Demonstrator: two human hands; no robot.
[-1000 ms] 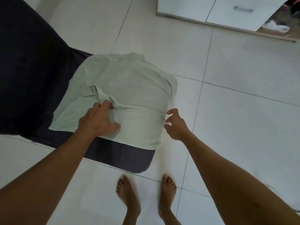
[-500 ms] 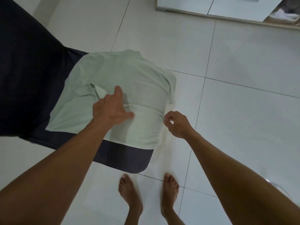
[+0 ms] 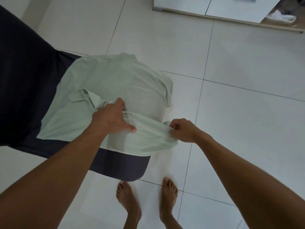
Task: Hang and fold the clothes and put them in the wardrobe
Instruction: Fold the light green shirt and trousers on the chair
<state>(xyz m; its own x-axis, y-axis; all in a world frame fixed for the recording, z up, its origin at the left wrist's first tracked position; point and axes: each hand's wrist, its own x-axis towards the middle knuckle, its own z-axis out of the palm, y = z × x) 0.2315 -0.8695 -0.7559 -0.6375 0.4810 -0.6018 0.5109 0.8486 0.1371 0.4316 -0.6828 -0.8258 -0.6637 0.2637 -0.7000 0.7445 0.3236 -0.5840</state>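
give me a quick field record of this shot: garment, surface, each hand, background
garment: pale green shirt, partly folded, lying flat, right edge hanging past the seat
surface: dark seat cushion over white tiled floor
left hand: left hand on the middle of the shirt, fingers bunching a fold of cloth
right hand: right hand pinches the shirt's right edge
background: white wardrobe at top right
feet: bare, near the cushion's corner

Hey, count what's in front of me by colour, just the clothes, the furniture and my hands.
Pale green: 1, the shirt
Dark navy: 1, the bed
White: 1, the wardrobe
Hands: 2, the left hand and the right hand, both gripping the shirt
Total: 5
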